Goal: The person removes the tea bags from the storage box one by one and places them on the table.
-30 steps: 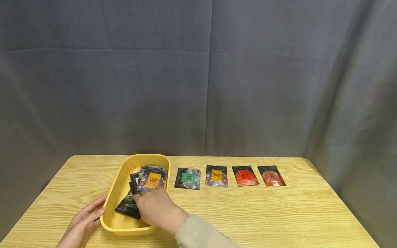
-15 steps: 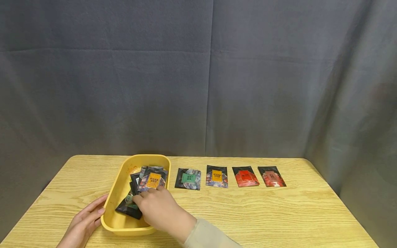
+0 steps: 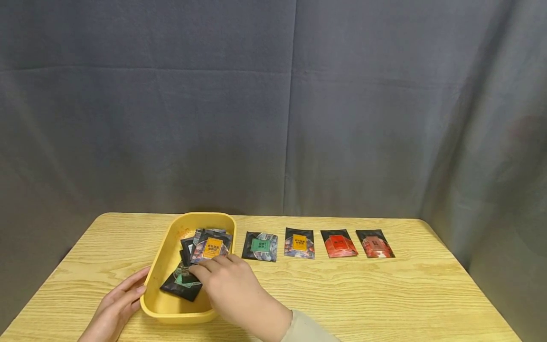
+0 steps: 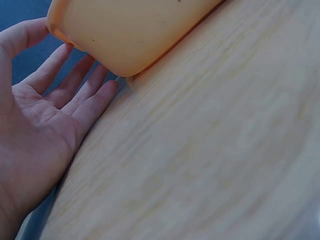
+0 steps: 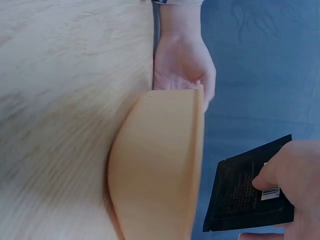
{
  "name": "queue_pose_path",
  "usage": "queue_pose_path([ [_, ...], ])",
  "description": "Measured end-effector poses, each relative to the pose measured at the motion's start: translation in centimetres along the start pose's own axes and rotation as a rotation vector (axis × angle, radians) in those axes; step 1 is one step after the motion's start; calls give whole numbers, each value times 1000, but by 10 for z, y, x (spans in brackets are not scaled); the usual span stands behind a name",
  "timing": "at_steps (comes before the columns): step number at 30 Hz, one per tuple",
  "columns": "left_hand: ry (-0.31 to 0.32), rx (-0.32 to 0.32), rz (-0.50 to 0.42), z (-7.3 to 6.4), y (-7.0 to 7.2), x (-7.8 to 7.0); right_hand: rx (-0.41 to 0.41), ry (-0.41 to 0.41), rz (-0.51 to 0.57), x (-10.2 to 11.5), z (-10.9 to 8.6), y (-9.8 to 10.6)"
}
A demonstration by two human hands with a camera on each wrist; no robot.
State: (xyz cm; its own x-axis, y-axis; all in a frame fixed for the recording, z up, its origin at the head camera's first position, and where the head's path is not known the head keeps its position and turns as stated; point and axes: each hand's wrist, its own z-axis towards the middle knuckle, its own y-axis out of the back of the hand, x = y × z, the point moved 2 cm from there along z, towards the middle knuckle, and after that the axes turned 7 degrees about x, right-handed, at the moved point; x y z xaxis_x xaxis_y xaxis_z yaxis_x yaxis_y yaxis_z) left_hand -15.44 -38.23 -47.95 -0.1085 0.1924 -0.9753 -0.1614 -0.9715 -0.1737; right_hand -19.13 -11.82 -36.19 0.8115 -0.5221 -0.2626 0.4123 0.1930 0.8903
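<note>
My right hand (image 3: 237, 287) reaches over the front right part of the yellow plastic bin (image 3: 160, 261). In the right wrist view it pinches a black sachet (image 5: 235, 192), its back with a barcode turned to the camera. Another black sachet with a green label (image 3: 177, 287) lies in the bin beneath that hand. Behind it, a sachet with an orange label (image 3: 215, 246) tops a loose pile. My left hand (image 3: 117, 304) touches the bin's left side near the front, fingers fairly straight, thumb at the rim. In the left wrist view, the left fingers (image 4: 82, 90) extend to the bin's corner.
A row of sachets lies on the wooden table (image 3: 350, 299) right of the bin: a green-labelled one (image 3: 259, 246), an orange-labelled one (image 3: 299, 243), a red-labelled one (image 3: 339, 243) and a pinkish-red-labelled one (image 3: 375, 243). A grey curtain (image 3: 273, 118) hangs behind the table.
My right hand has lifted and shifted slightly right with the sachet it pinches, leaving the green-labelled sachet beneath more exposed. The left hand stays at the bin.
</note>
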Motion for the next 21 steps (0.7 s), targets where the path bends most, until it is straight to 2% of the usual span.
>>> queue_pose_path([
  [3,-7,1,1,1,0,0,-3,-12,1,-5,-5,4],
  [8,29,-29,14,1,0,0,23,-40,-13,-14,-17,7],
  [21,57,-39,28,0,1,2,63,-105,-40,-33,-44,-2],
])
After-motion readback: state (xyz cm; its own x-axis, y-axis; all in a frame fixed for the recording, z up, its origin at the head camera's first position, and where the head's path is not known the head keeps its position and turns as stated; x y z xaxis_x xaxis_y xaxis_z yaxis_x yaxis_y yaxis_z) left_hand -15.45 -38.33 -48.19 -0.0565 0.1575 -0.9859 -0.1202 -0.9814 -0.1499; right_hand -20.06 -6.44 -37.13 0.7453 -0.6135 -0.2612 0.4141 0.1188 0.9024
